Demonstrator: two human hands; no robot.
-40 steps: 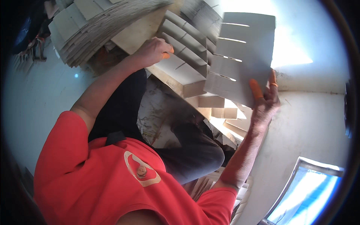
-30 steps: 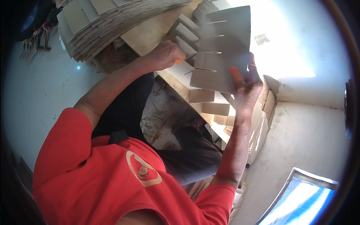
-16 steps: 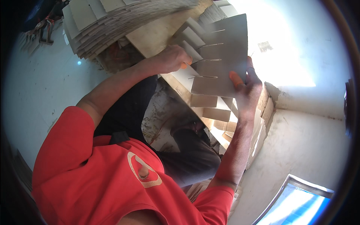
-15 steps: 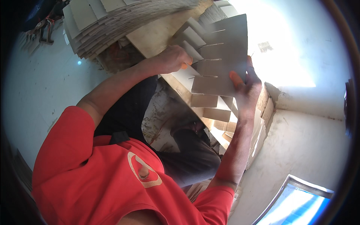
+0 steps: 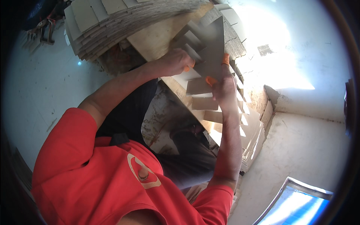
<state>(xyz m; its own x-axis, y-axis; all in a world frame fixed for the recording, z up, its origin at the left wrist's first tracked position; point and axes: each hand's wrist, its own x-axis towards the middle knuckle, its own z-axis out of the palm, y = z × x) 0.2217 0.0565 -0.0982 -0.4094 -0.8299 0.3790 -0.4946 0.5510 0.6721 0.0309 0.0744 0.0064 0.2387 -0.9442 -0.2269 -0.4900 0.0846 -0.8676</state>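
A long slotted cardboard divider (image 5: 214, 47) stands tilted over the work board, with shorter cardboard cross pieces (image 5: 198, 87) set across it. My right hand (image 5: 225, 92) is closed on the divider's right side, with orange coverings on its thumb and a finger. On the other side, my left hand (image 5: 173, 63) is closed at the near left ends of the cross pieces, pinching one; orange covers a fingertip there too. The divider's slots are mostly turned out of sight, and my left fingers partly hide the piece they grip.
A tall fanned stack of cardboard strips (image 5: 112, 28) rises at the far left. Beneath the work lies a wooden board (image 5: 150, 40). More cardboard sheets (image 5: 252, 140) lean at the right by the pale wall (image 5: 311, 142). My bent legs are below the board.
My right hand has moved left, swinging the divider from nearly face-on to a narrower, steeper angle among the cross pieces. My left hand has hardly moved.
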